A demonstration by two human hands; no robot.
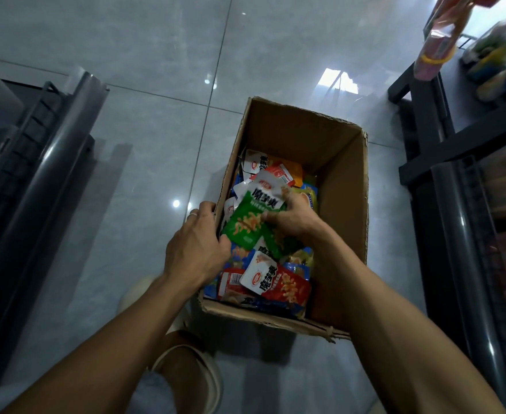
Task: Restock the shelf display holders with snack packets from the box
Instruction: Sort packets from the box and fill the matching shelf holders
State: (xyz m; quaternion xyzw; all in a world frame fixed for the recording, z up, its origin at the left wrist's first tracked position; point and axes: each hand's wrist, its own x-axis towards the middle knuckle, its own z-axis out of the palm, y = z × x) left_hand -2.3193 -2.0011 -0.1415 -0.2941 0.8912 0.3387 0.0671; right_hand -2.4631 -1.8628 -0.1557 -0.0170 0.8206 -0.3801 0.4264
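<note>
Head view, looking down. An open cardboard box [339, 186] stands on the grey tiled floor [156, 138], its bottom covered by a loose heap of snack packets [275, 279]; the packets under the hands are hidden. Both hands reach into the box. The left hand [199, 246] and the right hand [293, 221] together grip a green packet [245, 227] with a white top, fingers curled round its edges; the right fingertips are partly hidden behind it. Dark shelf frames stand at the left [36, 174] and right [442, 162] margins, both cut off. Bagged goods [502, 67] at far right are blurred beyond reading. A sandalled foot [192, 372] shows near the bottom edge.
</note>
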